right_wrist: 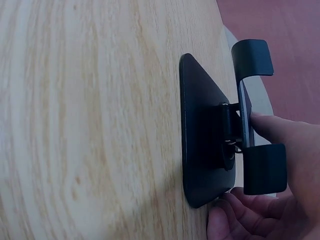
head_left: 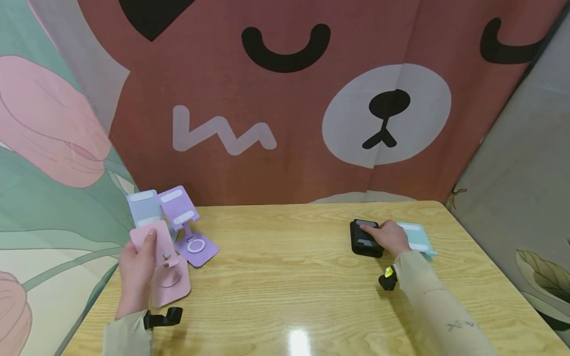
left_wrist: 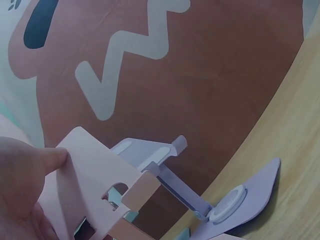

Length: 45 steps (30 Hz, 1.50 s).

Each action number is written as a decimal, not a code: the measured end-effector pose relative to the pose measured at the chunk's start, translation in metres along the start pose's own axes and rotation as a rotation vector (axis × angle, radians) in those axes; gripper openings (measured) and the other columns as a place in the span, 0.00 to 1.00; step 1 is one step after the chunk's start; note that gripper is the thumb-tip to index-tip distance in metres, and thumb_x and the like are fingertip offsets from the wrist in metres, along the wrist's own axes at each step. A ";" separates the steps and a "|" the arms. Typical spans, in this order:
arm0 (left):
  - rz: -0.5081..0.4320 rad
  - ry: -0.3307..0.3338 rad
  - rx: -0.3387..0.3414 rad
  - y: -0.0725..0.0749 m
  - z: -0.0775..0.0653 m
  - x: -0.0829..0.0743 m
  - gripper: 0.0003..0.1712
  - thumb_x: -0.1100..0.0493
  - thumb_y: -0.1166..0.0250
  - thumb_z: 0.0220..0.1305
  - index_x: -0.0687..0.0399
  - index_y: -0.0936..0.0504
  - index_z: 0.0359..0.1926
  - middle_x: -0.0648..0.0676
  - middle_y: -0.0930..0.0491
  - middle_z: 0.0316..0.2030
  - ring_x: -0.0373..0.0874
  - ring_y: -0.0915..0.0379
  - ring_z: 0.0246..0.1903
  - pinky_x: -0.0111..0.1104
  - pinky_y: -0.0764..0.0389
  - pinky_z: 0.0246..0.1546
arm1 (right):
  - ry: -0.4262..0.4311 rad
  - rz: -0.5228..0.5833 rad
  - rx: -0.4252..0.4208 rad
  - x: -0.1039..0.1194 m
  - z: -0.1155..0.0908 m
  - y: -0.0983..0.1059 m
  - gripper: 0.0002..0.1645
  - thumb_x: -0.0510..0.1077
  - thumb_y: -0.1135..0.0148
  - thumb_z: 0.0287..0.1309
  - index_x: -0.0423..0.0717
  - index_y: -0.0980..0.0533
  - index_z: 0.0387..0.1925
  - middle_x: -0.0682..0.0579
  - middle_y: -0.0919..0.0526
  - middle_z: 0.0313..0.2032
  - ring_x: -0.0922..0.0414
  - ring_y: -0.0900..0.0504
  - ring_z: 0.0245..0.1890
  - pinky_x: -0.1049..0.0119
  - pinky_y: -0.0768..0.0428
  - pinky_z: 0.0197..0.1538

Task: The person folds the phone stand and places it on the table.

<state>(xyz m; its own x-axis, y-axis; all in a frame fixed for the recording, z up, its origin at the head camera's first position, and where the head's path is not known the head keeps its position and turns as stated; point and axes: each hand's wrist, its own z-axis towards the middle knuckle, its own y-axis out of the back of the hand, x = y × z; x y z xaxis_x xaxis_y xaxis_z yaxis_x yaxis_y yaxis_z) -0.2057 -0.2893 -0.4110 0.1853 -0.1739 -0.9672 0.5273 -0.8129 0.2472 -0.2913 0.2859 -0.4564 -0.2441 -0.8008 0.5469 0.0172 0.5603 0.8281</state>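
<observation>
At the left, my left hand [head_left: 137, 269] grips the upper plate of a pink phone stand [head_left: 171, 287], thumb across its face. In the left wrist view that pink plate [left_wrist: 100, 175] shows its cut-out and lip. Behind it stand an unfolded purple phone stand [head_left: 180, 205] and a light blue phone stand [head_left: 144, 207], partly hidden. On the right, my right hand [head_left: 392, 238] holds a folded black phone stand [head_left: 366, 242]. The right wrist view shows the thumb on its upper plate and fingers curled by the edge of the black base [right_wrist: 202, 135].
A light teal phone stand [head_left: 416, 237], folded down, lies just right of my right hand, partly behind it. All stands are on a wood-grain table [head_left: 276, 277]. A printed cloth [head_left: 289, 178] with a bear hangs along the table's back edge.
</observation>
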 end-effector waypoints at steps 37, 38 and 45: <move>-0.068 -0.144 0.036 -0.021 -0.032 -0.038 0.35 0.38 0.47 0.76 0.63 0.29 0.65 0.61 0.27 0.57 0.47 0.33 0.50 0.23 0.27 0.36 | 0.114 0.029 -0.068 0.019 -0.004 0.015 0.53 0.72 0.46 0.66 0.23 0.33 0.61 0.26 0.29 0.56 0.33 0.28 0.53 0.40 0.28 0.55; -0.063 -0.155 0.040 -0.024 -0.034 -0.039 0.35 0.38 0.47 0.76 0.64 0.29 0.64 0.61 0.27 0.56 0.47 0.33 0.49 0.23 0.27 0.35 | 0.119 0.027 -0.074 0.021 -0.005 0.015 0.53 0.73 0.46 0.66 0.24 0.33 0.62 0.26 0.30 0.56 0.33 0.29 0.54 0.40 0.28 0.55; -0.096 -0.211 0.078 -0.048 -0.042 -0.040 0.32 0.40 0.44 0.75 0.65 0.26 0.60 0.60 0.25 0.49 0.44 0.32 0.44 0.24 0.27 0.35 | 0.130 0.045 -0.062 0.034 -0.011 0.015 0.51 0.69 0.45 0.68 0.25 0.34 0.64 0.26 0.33 0.60 0.33 0.31 0.57 0.38 0.29 0.57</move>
<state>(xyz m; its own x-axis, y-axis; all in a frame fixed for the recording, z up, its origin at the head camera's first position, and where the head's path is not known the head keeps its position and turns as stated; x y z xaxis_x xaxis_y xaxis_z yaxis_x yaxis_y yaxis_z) -0.2033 -0.2200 -0.3816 -0.0441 -0.1995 -0.9789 0.4670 -0.8703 0.1563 -0.2883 0.2649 -0.4236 -0.1145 -0.7979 0.5918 0.0860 0.5855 0.8061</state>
